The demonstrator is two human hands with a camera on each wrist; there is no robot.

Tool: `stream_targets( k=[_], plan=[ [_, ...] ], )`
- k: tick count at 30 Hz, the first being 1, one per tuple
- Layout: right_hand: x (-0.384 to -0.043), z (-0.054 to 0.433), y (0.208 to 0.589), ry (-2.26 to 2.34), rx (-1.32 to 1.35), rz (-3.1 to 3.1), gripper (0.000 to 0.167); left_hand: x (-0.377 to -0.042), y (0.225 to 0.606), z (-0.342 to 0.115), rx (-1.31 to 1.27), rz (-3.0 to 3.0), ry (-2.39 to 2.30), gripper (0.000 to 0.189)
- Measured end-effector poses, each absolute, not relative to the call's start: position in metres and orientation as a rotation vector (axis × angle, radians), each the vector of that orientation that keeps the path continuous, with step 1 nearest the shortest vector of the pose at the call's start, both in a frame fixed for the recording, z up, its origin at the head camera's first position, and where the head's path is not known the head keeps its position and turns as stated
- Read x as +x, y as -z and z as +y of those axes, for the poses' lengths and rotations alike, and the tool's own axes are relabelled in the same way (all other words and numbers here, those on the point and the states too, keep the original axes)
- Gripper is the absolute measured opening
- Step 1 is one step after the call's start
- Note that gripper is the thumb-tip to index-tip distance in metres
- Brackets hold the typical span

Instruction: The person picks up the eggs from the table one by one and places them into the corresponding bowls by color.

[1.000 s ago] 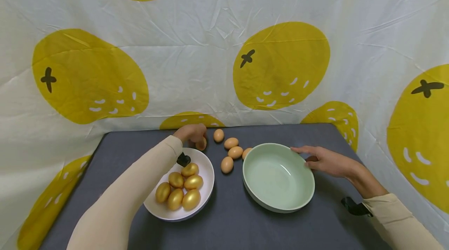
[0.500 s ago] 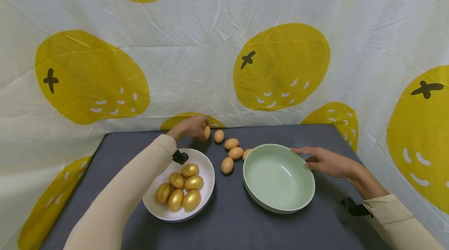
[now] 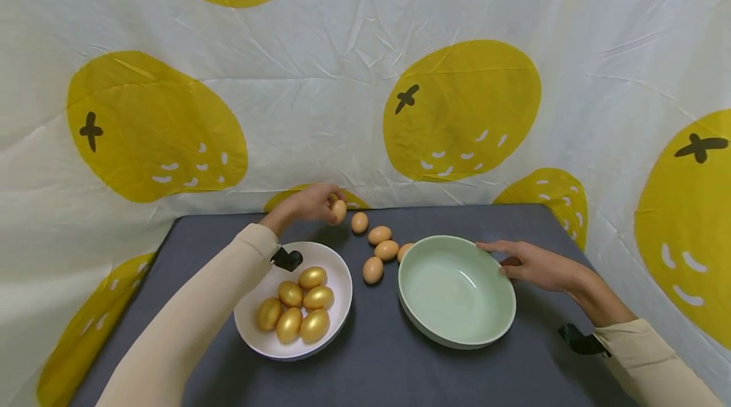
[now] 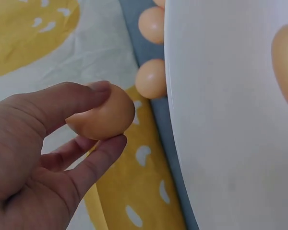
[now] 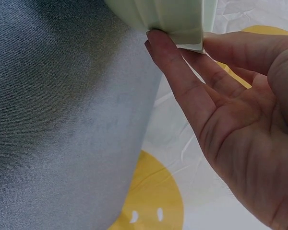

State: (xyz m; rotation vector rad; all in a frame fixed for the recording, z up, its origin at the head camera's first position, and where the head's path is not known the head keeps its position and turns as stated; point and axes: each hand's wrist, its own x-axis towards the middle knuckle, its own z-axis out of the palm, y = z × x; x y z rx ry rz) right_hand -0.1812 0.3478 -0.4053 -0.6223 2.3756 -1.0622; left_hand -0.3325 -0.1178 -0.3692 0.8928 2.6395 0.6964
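Observation:
My left hand (image 3: pixel 311 202) is over the back edge of the table, pinching a brown egg (image 3: pixel 339 211) between thumb and fingertips. In the left wrist view that egg (image 4: pixel 113 115) shows the thumb on one side and the fingers on the other. To the right, a pale green bowl (image 3: pixel 451 293) with nothing in it stands on the table. My right hand (image 3: pixel 533 262) grips its right rim, thumb and fingers on either side of the wall in the right wrist view. Several more brown eggs (image 3: pixel 373 270) lie loose between the hands, one partly hidden by the green bowl.
A white bowl (image 3: pixel 340 273) with several golden eggs (image 3: pixel 315 326) stands at the left, below my left forearm. The dark grey tabletop (image 3: pixel 371 356) ends at a white cloth (image 3: pixel 320 134) printed with yellow fruit shapes, hanging behind.
My left hand has lifted the brown egg off the table and moved slightly up and back with it. The right hand and green bowl have stayed in place.

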Motion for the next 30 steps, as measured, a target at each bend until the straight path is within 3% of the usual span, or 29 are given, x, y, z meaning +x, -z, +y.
stream_targets(
  k=[19,30],
  plan=[
    [-0.180,0.349,0.406,1.090,-0.643,2.362,0.062,-0.305,0.365,-0.114,0.889,2.578,-0.897,0.053],
    [-0.180,0.349,0.406,1.087,-0.668,2.361,0.062,-0.288,0.364,-0.114,0.946,2.516,-1.087,0.046]
  ],
)
